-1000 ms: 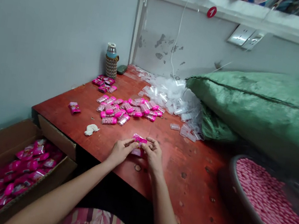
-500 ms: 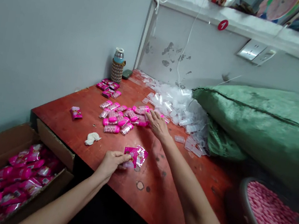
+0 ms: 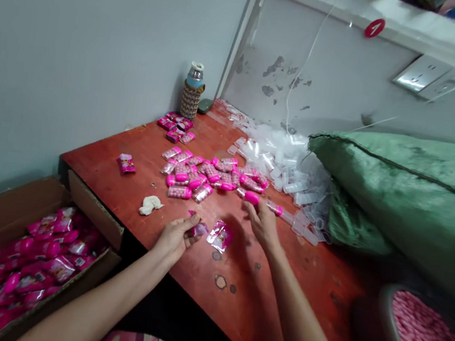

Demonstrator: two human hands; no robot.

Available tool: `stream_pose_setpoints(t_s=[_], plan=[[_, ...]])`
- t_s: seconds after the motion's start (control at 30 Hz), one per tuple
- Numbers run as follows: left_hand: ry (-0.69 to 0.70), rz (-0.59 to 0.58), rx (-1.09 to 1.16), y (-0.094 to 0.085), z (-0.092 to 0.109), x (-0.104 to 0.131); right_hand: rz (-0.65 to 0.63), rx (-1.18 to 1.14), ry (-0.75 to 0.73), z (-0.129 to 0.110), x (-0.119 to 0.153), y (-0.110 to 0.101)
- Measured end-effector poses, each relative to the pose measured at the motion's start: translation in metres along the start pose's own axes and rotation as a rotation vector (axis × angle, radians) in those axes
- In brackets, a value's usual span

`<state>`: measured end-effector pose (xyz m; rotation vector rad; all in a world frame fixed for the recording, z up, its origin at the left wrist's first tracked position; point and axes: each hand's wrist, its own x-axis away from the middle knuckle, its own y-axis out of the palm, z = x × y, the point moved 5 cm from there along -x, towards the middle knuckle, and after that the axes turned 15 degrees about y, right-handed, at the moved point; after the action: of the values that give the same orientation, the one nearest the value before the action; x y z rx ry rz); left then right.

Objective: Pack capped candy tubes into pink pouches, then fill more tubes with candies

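My left hand (image 3: 177, 236) pinches a small pink printed packet (image 3: 199, 229) above the table's front edge. Another pink foil packet (image 3: 220, 235) lies flat on the wood between my hands. My right hand (image 3: 261, 221) is closed at a clear bottle with a pink cap (image 3: 252, 197), at the near right side of a cluster of bottles; the fingers partly hide the grip. A second pink-capped bottle (image 3: 275, 207) shows just beyond that hand. Pink beads fill the clustered bottles (image 3: 202, 192), most lying on their sides.
Clear empty containers (image 3: 295, 172) heap up before a green sack (image 3: 405, 185). A tub of pink beads (image 3: 383, 313) stands right. Lower left, a cardboard box (image 3: 96, 205) holds filled pink packs. A crumpled white tissue (image 3: 150, 205), one pink pack (image 3: 126, 164) and a flask (image 3: 192, 94) sit left.
My right hand has drawn back from the cluster, toward me and to the right, with a bottle at its fingers. My left hand has parted its packet from the other one. The view has shifted.
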<state>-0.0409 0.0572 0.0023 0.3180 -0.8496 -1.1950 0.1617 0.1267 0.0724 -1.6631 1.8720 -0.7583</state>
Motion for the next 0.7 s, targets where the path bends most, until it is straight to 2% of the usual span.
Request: stream_pose_setpoints(t_s=[0.07, 0.13, 0.2, 0.27, 0.47, 0.7], plan=[[0.007, 0.034, 0.078, 0.003, -0.002, -0.003, -0.159, -0.338, 0.125, -0.003, 0.044, 0.014], [0.019, 0.053, 0.131, 0.007, -0.004, -0.003, -0.269, -0.535, 0.23, -0.008, 0.085, 0.031], [0.027, 0.06, 0.156, 0.012, -0.007, 0.0, -0.293, -0.619, 0.315, -0.013, 0.116, 0.044], [0.018, 0.047, 0.149, 0.019, -0.01, 0.005, -0.261, -0.647, 0.335, -0.016, 0.134, 0.053], [0.011, -0.062, 0.112, 0.036, -0.017, 0.025, -0.144, -0.712, 0.339, -0.013, 0.141, 0.057], [0.079, -0.319, -0.069, 0.051, -0.017, 0.033, -0.264, -0.926, 0.379, -0.009, 0.14, 0.066]])
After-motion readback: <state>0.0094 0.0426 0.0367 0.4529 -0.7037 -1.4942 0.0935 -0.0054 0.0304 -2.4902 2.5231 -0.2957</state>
